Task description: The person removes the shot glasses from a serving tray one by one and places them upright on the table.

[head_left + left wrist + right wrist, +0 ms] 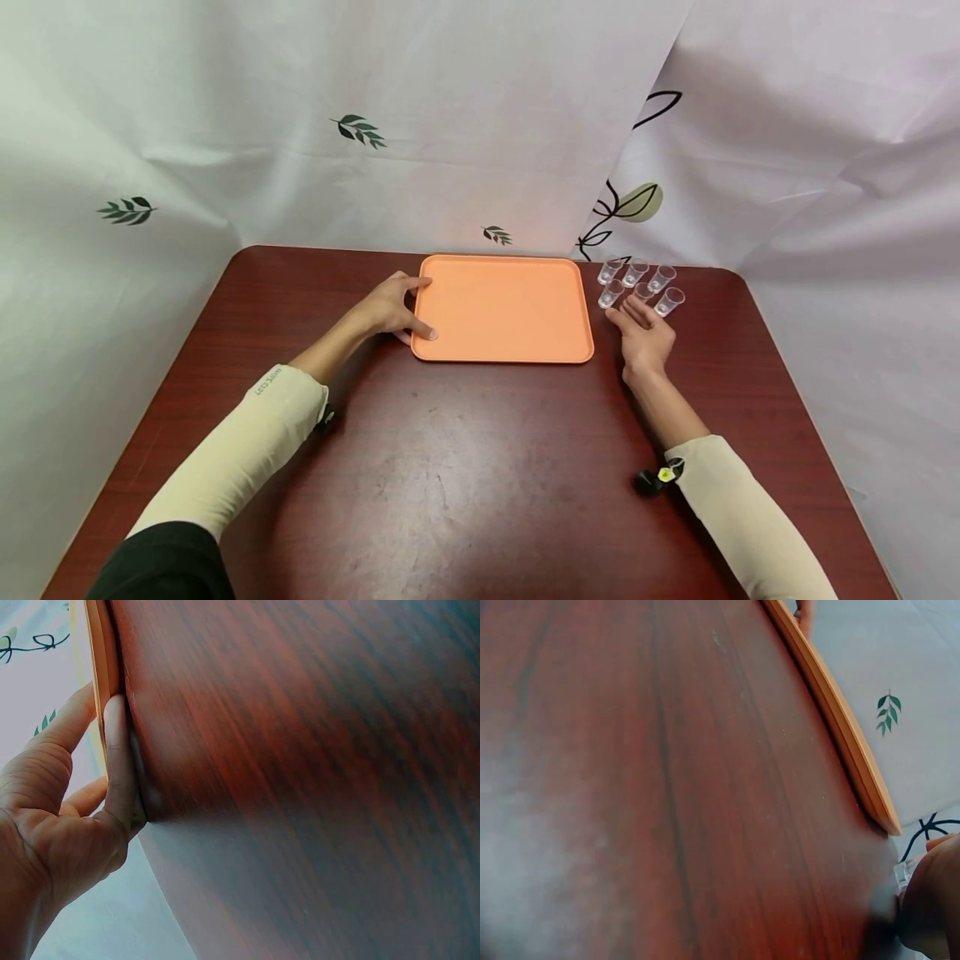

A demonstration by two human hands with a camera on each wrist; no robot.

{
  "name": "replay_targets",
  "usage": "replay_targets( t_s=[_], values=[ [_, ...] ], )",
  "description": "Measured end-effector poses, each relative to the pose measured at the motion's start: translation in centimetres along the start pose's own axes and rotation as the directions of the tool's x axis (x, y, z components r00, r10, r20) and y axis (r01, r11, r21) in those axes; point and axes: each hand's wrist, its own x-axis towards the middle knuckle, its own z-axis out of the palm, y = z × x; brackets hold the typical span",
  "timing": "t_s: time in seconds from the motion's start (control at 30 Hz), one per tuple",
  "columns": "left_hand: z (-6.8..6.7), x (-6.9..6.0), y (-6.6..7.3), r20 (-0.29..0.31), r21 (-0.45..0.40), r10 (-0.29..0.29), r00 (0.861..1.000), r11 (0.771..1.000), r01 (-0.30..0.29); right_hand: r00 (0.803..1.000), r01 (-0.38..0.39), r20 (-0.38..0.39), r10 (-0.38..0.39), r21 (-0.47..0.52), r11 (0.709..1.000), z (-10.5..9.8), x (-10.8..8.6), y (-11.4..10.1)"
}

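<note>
An orange serving tray lies at the far side of the table. My left hand grips its left end, the thumb over the rim; in the left wrist view that hand has its fingers on both sides of the tray's edge. To the tray's right stand several small clear plastic cups in two rows. My right hand is at the front row, fingers loosely extended beside a cup that they partly hide. In the right wrist view only part of this hand shows.
The dark red wooden table has rounded far corners. White cloth with leaf prints hangs right behind its far edge and along the sides. A black wrist camera sits below the right forearm.
</note>
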Motion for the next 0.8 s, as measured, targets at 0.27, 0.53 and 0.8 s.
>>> replay_targets(
  t_s=[0.27, 0.53, 0.8],
  values=[
    [0.0, -0.1, 0.2, 0.005, 0.017, -0.003, 1.0, 1.0, 0.003, 1.0, 0.021, 0.01, -0.021, -0.009, 1.0, -0.7, -0.5, 0.2],
    [0.0, -0.3, 0.1, 0.025, 0.081, 0.015, 1.0, 0.997, -0.017, 0.998, 0.044, 0.05, -0.046, 0.04, 0.998, -1.0, -0.7, 0.1],
    [0.3, -0.7, -0.7, -0.005, 0.08, 0.076, 0.997, 0.994, -0.075, 0.972, 0.174, 0.173, -0.158, -0.077, 0.982, -1.7, -0.8, -1.0]
  ],
)
